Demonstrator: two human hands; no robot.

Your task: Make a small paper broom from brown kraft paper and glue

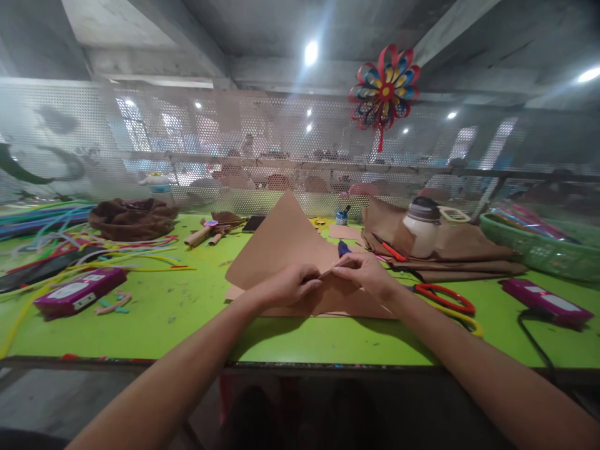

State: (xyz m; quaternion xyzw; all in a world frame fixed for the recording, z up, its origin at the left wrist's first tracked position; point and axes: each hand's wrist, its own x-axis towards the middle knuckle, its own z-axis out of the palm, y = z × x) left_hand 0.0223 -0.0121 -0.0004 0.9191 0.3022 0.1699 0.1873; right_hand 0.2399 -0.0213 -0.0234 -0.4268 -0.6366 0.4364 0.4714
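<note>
bare forearms point(175, 359) come in closest, running up from the two lower corners of the view over the near edge of a green table point(159, 325) and converging near its middle. a large brown sheet point(276, 244) lies between and beyond the hands, its pointed corner raised away from the person and its near edge caught up in the fingers, with more brown paper flat beneath it. the left hand point(297, 284) is clamped on that edge, thumb and curled fingers pressed together, knuckles up. the right hand point(368, 270) also pinches the sheet, its thumb and fingers closed on it just beside the left fingertips, a little farther from the table's near edge. both wrists angle inward. a dark blue object point(344, 248), partly hidden, pokes out just behind the right hand. red-handled scissors point(443, 287) lie near the right forearm, a capped bottle point(424, 228) stands farther off by folded brown material point(478, 240), and a purple box point(79, 292) rests well to the left
</note>
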